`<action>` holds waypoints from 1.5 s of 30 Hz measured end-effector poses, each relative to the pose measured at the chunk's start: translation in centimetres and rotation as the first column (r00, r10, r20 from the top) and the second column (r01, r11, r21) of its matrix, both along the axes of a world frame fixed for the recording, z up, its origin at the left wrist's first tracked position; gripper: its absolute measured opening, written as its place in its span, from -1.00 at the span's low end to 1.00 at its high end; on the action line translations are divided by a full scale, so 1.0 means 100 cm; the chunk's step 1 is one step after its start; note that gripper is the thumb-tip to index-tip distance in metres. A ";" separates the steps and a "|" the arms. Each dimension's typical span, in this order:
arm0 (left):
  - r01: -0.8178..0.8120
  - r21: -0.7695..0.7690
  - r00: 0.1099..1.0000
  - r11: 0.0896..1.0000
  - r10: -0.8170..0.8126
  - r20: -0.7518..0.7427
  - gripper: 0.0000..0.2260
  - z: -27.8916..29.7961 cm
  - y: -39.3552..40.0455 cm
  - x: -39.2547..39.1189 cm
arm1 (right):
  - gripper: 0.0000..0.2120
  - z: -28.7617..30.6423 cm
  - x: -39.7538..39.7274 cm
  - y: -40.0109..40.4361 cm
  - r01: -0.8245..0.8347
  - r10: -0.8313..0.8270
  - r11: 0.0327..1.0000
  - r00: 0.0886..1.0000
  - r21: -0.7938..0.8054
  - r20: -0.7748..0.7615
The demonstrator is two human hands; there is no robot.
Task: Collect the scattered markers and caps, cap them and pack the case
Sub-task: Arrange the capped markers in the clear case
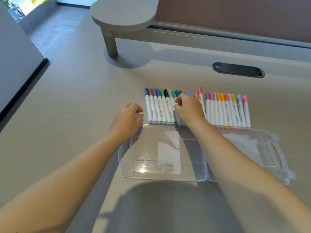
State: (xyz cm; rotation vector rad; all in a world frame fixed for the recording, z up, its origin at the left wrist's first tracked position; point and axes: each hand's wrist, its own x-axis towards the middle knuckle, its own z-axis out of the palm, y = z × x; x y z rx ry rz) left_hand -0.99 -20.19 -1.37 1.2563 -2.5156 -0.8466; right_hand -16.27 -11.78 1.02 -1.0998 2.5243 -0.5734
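Two hands are seen over a pale desk (70, 115). The fingers of the right hand (189, 109) are curled down among the middle markers of the row, at 12 o'clock from the case; whether one marker is actually pinched cannot be told, since the fingertips are hidden by the knuckles. The left hand (127, 117) is held with fingers loosely curled and nothing gripped, at 9 o'clock from the row, just beside the case's far left corner.

A row of capped markers (227, 110) is laid side by side, white barrels upright in the view, coloured caps pointing to 12 o'clock. One red-capped marker (200, 95) is set higher than its neighbours. The clear plastic case (161, 162) lies open at 6 o'clock from the row, its handle at 3 o'clock. A dark oval grommet (238, 69) is set in the desk at 1 o'clock.
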 end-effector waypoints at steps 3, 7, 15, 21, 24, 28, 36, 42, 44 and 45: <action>0.012 0.034 1.000 0.999 -0.011 -0.008 -0.78 -0.004 -0.008 0.004 | -0.75 -0.005 0.005 -0.019 -0.015 0.020 0.995 0.999 0.098 -0.050; 0.032 0.054 0.999 0.998 -0.031 -0.009 -0.80 -0.010 -0.012 0.014 | -0.69 -0.010 0.013 -0.032 -0.019 0.051 0.974 0.989 0.228 -0.137; 0.010 0.020 0.998 1.000 -0.009 -0.056 -0.80 -0.006 -0.008 0.047 | -0.67 0.005 0.025 -0.036 -0.015 0.081 0.969 0.963 0.247 -0.256; 0.030 0.052 0.999 0.998 -0.028 -0.041 -0.75 0.000 0.004 0.072 | -0.12 0.034 0.032 -0.027 -0.093 0.092 0.984 0.996 -0.155 -0.015; 0.060 0.094 0.998 0.994 -0.060 -0.007 -0.69 0.000 0.014 0.082 | -0.16 0.037 0.044 -0.016 -0.065 0.128 0.975 0.945 -0.211 0.300; 0.126 0.143 0.992 0.982 -0.129 0.010 -0.55 0.003 0.025 0.089 | -0.43 0.022 0.063 0.000 -0.025 0.124 0.984 0.804 -0.175 0.581; 0.186 0.196 0.978 0.963 -0.200 0.055 -0.31 0.003 0.032 0.095 | -0.64 -0.006 0.093 0.002 -0.055 0.153 0.983 0.763 -0.173 0.628; 0.231 0.186 0.959 0.955 -0.256 0.123 -0.28 0.004 0.030 0.092 | -0.56 -0.008 0.098 0.000 -0.089 0.168 0.982 0.801 -0.164 0.575; 0.254 0.187 0.950 0.949 -0.281 0.138 -0.27 0.005 0.030 0.088 | -0.56 -0.008 0.097 0.000 -0.081 0.153 0.985 0.808 -0.149 0.569; 0.269 0.180 0.943 0.946 -0.297 0.149 -0.26 0.006 0.030 0.086 | -0.56 -0.008 0.097 0.000 -0.072 0.144 0.986 0.814 -0.148 0.563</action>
